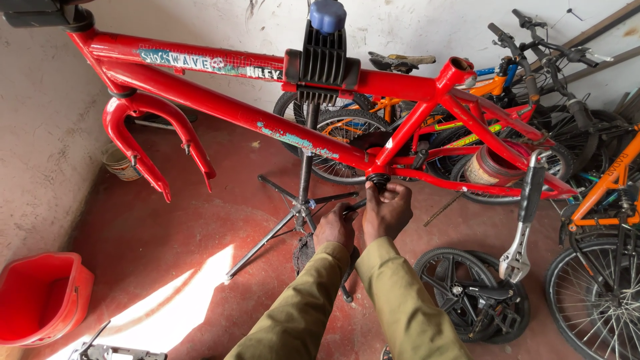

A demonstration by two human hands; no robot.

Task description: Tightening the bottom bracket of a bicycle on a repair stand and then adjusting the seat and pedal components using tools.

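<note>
A red bike frame (267, 117) hung clamped in a black repair stand (307, 193), with no wheels fitted. Both hands were raised to the bottom bracket (379, 179) at the frame's lowest junction. The right hand (387, 212) sat just below the bracket, fingers curled up against it and touching it. The left hand (335, 227) was just beside and a little lower, closed around the handle of a dark tool (355, 205) that ran up toward the bracket. The tool's working end was hidden behind the right hand, so its kind could not be told. A large wrench (523, 227) hung from the frame's rear stays, well to the right of the hands. A loose wheel (467, 293) lay on the red floor (173, 240) below. A red bucket (40, 297) was cut off at the left edge. Other bikes (587, 173) crowded the right side, partly out of view.
</note>
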